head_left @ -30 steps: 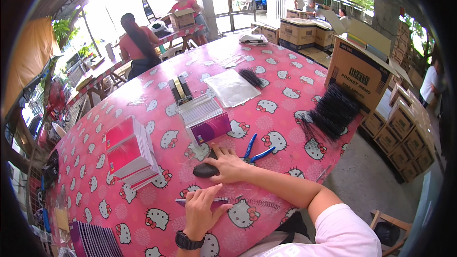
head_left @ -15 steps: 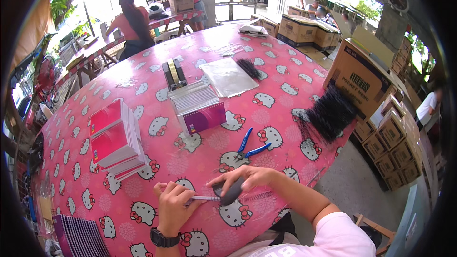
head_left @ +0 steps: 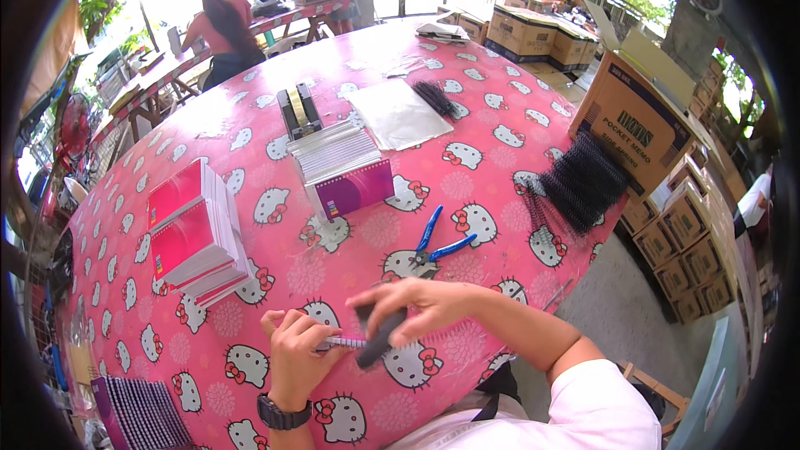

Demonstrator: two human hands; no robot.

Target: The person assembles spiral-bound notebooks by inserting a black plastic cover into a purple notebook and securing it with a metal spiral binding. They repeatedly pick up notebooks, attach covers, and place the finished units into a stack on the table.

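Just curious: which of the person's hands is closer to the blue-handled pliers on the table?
Right. The right hand lies just below the blue-handled pliers; the left hand sits farther down and leftward.

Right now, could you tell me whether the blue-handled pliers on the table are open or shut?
Open: the blue-handled pliers lie flat on the pink tablecloth with their two handles spread apart in a V, untouched by either hand.

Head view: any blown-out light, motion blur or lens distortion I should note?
Head view: daylight blows out at the top edge; black fisheye vignette rings the picture and bends the pink cartoon-print tablecloth; the right hand and its dark oblong tool are slightly smeared; centre sharp.
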